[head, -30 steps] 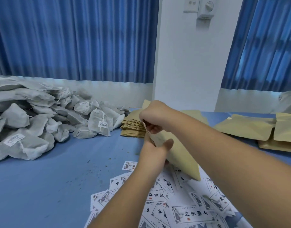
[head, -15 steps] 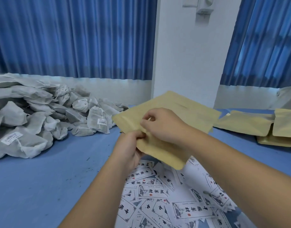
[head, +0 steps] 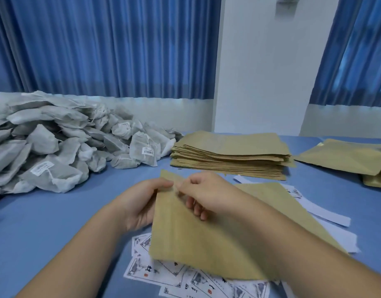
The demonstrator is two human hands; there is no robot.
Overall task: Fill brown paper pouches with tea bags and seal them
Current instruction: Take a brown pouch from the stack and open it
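I saw that the left hand point(head: 142, 204) and the right hand point(head: 209, 193) each pinched the top edge of one brown pouch point(head: 196, 244), fingers curled.

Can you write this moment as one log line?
left hand: pinches brown pouch top edge | right hand: pinches same edge | tea bags: piled at left, untouched

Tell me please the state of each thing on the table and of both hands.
brown pouch: flat, held at its top edge by both hands.
left hand: grips the pouch's edge.
right hand: pinches the same edge.
pouch stack: flat, neatly piled.
tea bags: loose heap.
labels: scattered under the pouch.
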